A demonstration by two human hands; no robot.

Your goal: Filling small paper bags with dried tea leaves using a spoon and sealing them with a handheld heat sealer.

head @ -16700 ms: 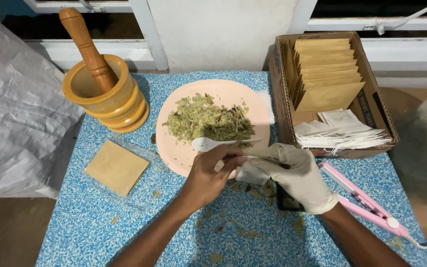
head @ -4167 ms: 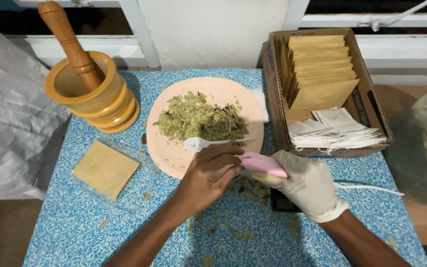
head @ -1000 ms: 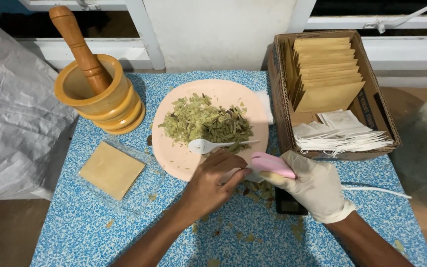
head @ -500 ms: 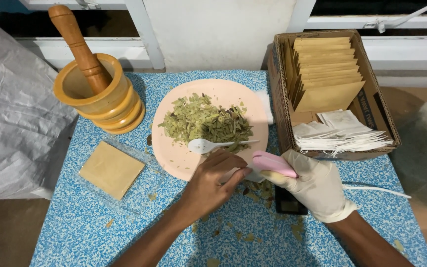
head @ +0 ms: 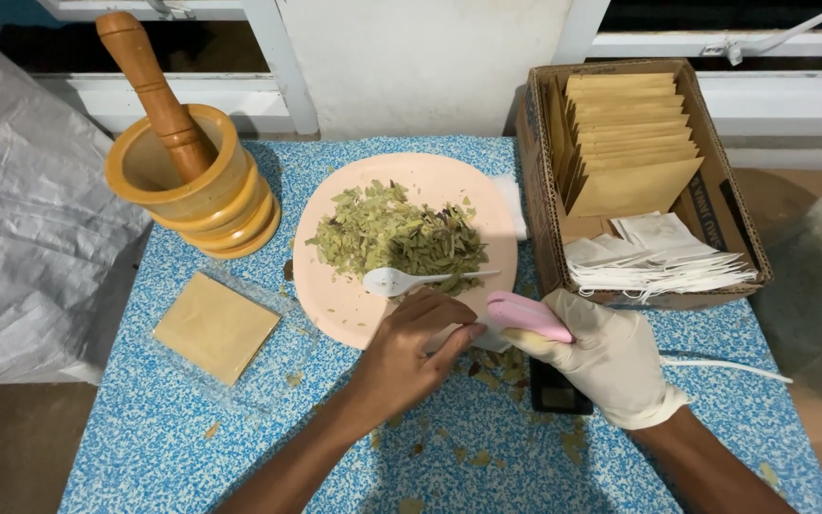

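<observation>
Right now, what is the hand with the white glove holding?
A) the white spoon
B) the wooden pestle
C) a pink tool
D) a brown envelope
C: the gloved right hand is wrapped around a pink tool at the near edge of the plate, while the white spoon lies on the plate and the pestle stands in the mortar.
</observation>
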